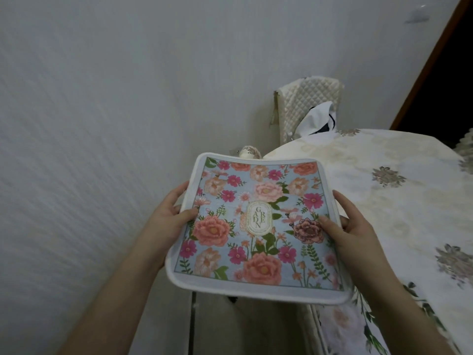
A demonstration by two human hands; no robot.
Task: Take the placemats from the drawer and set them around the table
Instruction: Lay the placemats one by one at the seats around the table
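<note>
Nearest, two bare forearms reaching up from the lower edge. Left hand (171, 210) gripping the placemat (256, 226) at its left edge, thumb curled over the printed face, fingers hidden underneath. Right hand (350, 226) gripping the right edge likewise, thumb on top. Placemat held in the air, soft, squarish with rounded corners, plain white border, pale blue field with pink and coral flowers, oval "GARDEN" label at centre. Just beyond and right, table (399, 201) under a cream cloth with grey floral motifs. Farther back, quilted cream chair back (307, 103). Behind everything, ribbed white wall (102, 98).
</note>
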